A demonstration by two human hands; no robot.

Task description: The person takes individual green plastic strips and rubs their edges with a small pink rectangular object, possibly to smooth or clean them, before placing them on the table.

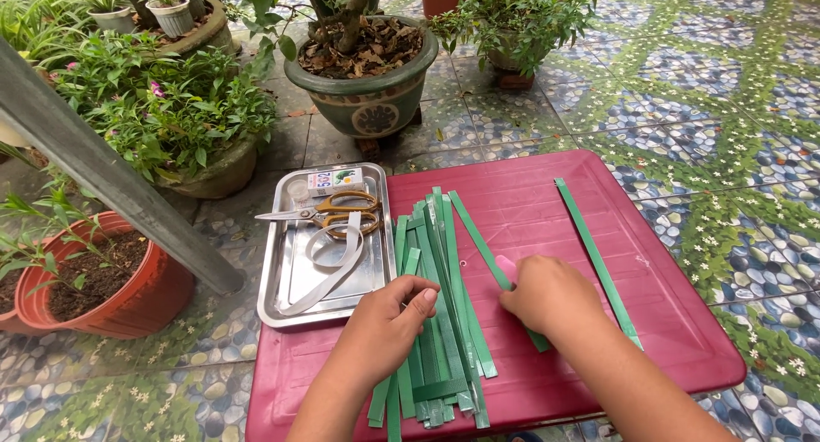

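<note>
A pile of long green strips (436,263) lies lengthwise on a dark red plastic table (547,203). My left hand (389,322) rests on the near part of the pile, fingers curled over several strips. My right hand (547,292) is closed over one strip (474,233) that angles off to the right of the pile. A single green strip (589,245) lies apart near the table's right side.
A steel tray (290,280) on the table's left holds scissors with yellow handles (329,210), a small box (335,181) and a grey band (337,258). Potted plants (367,75) and a grey post (111,177) stand around on the pebbled floor.
</note>
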